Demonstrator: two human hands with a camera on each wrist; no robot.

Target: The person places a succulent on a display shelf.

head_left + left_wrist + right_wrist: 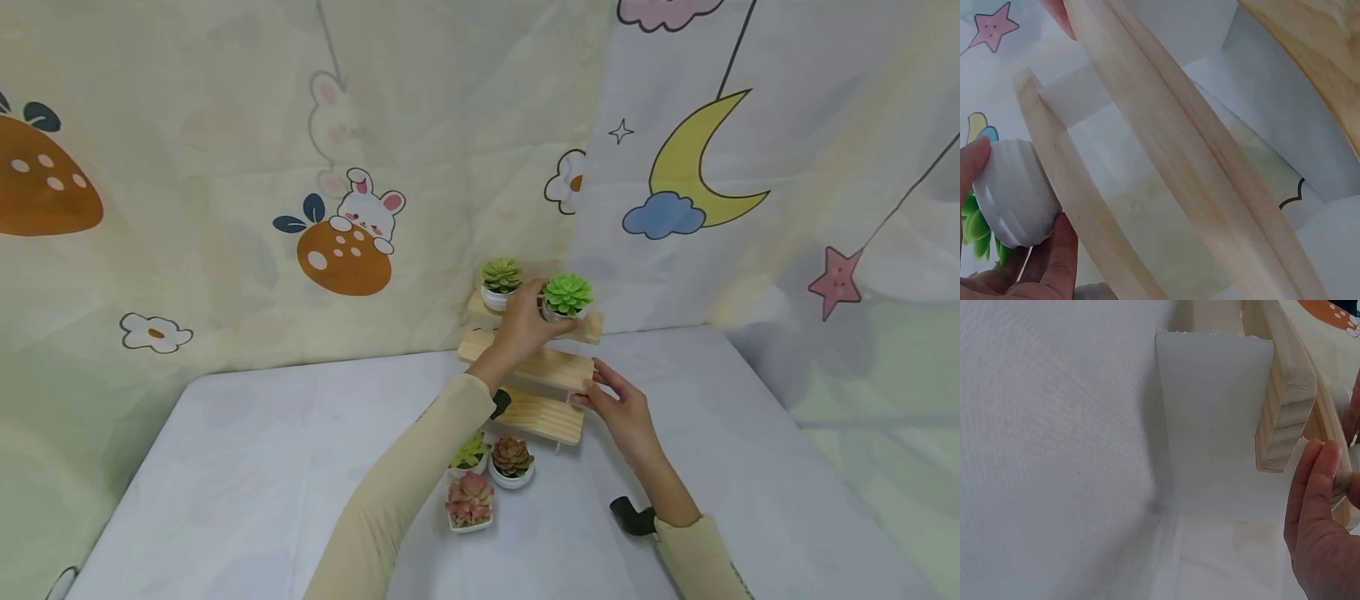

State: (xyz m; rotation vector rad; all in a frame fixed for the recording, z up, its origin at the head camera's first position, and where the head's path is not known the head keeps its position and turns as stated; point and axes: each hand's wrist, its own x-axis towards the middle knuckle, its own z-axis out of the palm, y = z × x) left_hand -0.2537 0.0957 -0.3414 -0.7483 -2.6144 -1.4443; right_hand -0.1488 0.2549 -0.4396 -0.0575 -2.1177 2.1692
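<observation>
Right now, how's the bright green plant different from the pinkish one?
The bright green plant is up by the top shelf, while the pinkish plant sits down on the table. The left hand holds the green plant; no hand touches the pinkish one. The green plant's pot looks round, the pinkish plant's squarish. Both pots are white.

No legible txt, nos., labels or brands in any of the 3 views. Head view: tiny dark marks on L sleeve & R sleeve, poss. lettering, too small to read. Backdrop has cartoon prints, no wording readable. L wrist cam close-up: nothing readable on white pot or wood shelf either.
</observation>
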